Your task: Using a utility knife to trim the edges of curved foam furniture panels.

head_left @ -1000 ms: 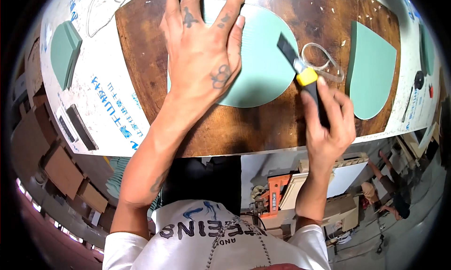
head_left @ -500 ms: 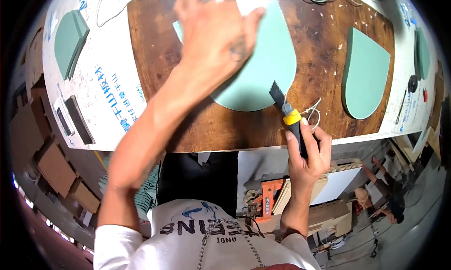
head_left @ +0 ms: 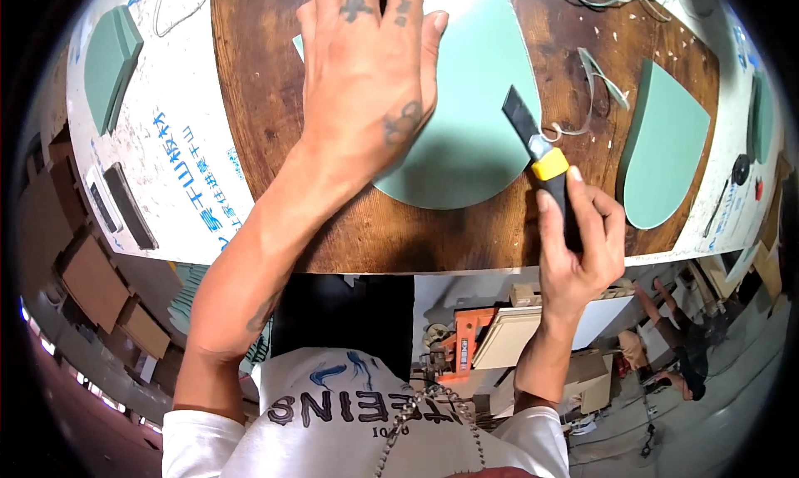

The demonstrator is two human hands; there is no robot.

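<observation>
Green foam sheet (head_left: 474, 120) now pinned lower by left hand (head_left: 366, 70).

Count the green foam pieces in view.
4: one under the left hand at centre, one right of the knife, a block far left, a sliver at the right rim. Others may be hidden.

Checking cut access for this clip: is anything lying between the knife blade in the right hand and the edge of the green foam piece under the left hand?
Nothing visible does. The right hand holds the utility knife with its blade tip at the right edge of the green foam piece. The left hand presses flat on the foam, left of the blade. A curled offcut strip lies to the right, clear.
</observation>
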